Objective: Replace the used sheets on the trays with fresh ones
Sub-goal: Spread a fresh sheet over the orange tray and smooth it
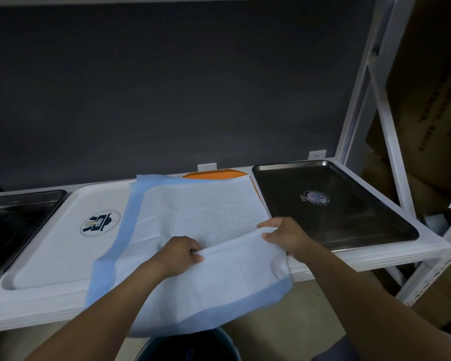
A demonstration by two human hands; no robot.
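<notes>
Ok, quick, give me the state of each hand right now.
Left hand: closed, pinching a fold of the blue-edged sheet.
Right hand: closed, gripping the same fold further right.

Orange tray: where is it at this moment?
In the head view, the orange tray lies on the shelf, mostly under the blue sheet, between the white tray on its left and the dark metal tray on its right.

Cardboard box (432,100) reads ".com"; white tray's emblem (100,223) and dark tray's sticker (317,198) are illegible.
</notes>
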